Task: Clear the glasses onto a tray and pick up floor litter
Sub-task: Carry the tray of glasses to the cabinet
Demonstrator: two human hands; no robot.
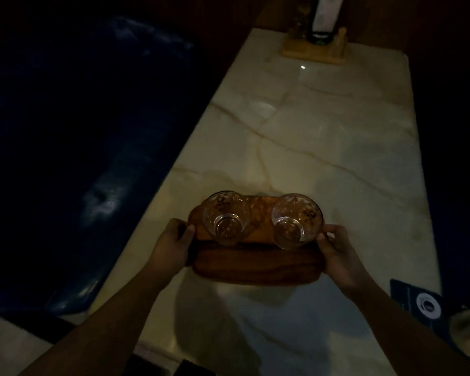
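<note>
Left hand (174, 241) and right hand (337, 251) clamped on opposite ends of wooden tray (255, 264) above marble table (323, 137), two glasses (225, 217) upright between them; best carried level, slowly, grip even, to avoid tipping.

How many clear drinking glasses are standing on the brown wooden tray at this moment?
2. One clear drinking glass stands at the end of the brown wooden tray near the left hand; the other clear glass stands near the right hand. None seems hidden.
</note>
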